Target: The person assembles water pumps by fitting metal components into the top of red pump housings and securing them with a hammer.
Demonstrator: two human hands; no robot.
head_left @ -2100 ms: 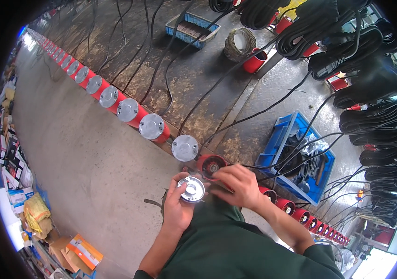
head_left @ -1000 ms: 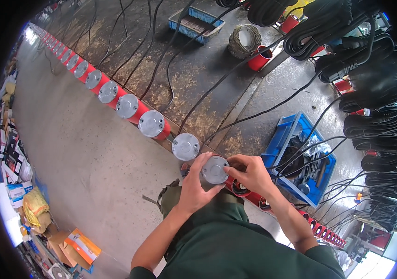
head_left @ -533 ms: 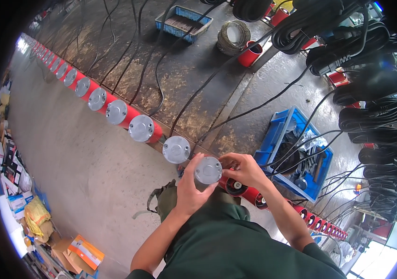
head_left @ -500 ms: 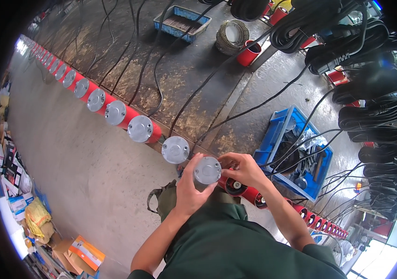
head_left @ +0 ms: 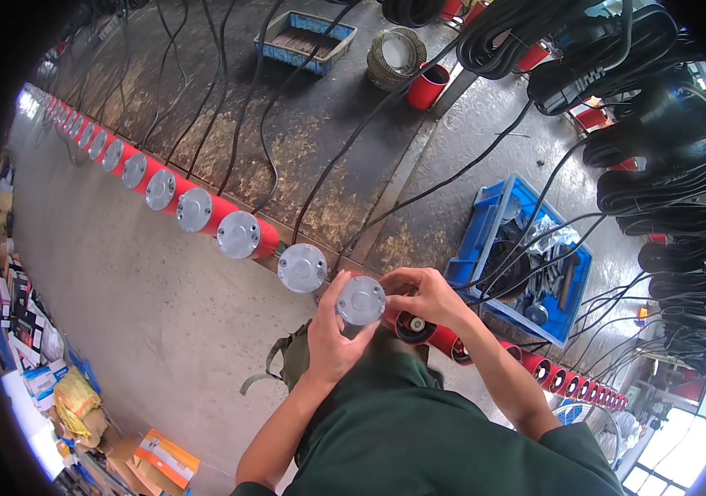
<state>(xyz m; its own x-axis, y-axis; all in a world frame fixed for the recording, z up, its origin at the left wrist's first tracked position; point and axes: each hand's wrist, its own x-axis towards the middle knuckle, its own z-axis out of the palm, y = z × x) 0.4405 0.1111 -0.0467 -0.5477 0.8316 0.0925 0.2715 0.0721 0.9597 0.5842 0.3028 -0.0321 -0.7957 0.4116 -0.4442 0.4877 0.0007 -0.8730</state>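
Observation:
My left hand (head_left: pixel 333 331) grips a round silver metal end cap (head_left: pixel 361 300), thumb at its lower edge and fingers along its left side. My right hand (head_left: pixel 427 296) is closed at the cap's right edge, thumb and fingertips together; what they pinch is too small to make out. To the left, another silver cap (head_left: pixel 302 268) stands beside a row of red cylinders (head_left: pixel 268 239) with matching caps on their ends. Just right of my hands, an uncapped red cylinder (head_left: pixel 413 327) shows a dark inside with a pale round part in its middle.
A blue crate (head_left: pixel 465 269) with small parts sits on the metal workbench (head_left: pixel 344 190). Farther back are a blue tray (head_left: pixel 263 51), a wound ring (head_left: pixel 379 73) and a red cup (head_left: pixel 428 88). Black cables (head_left: pixel 317 186) cross the bench; coiled bundles (head_left: pixel 659 140) hang at right.
The whole view has shifted slightly, so the bench and cylinders sit a little farther left. Both hands stay around the same cap, with only slight finger movement.

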